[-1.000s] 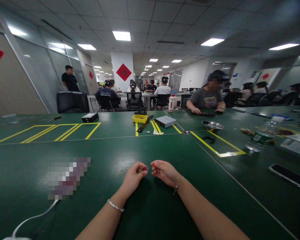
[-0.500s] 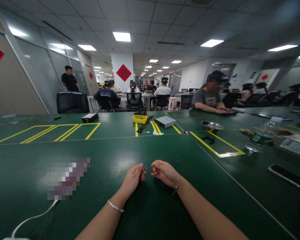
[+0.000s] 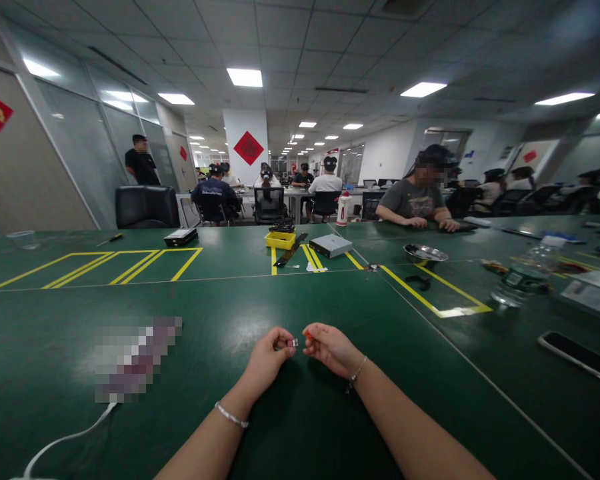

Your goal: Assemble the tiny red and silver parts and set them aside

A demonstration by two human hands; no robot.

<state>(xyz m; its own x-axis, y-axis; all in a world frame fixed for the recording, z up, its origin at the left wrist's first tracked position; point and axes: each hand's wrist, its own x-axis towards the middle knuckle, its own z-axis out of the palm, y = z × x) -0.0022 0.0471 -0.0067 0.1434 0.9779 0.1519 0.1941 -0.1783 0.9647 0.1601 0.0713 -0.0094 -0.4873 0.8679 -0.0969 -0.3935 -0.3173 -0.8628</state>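
My left hand rests on the green table, its fingers pinched on a tiny grey and red part. Just to its right, my right hand is curled, with a small orange piece at its fingertips. The two hands are almost touching. Both wrists wear thin bracelets.
A pixelated object with a white cable lies at the left. A phone and a water bottle are at the right. Further back are a yellow bin, a grey box, a metal bowl. A person sits across; others work behind.
My hands parted slightly half a second ago and have come back together, the small parts again showing between the fingertips. The person across has shifted their arms on the table.
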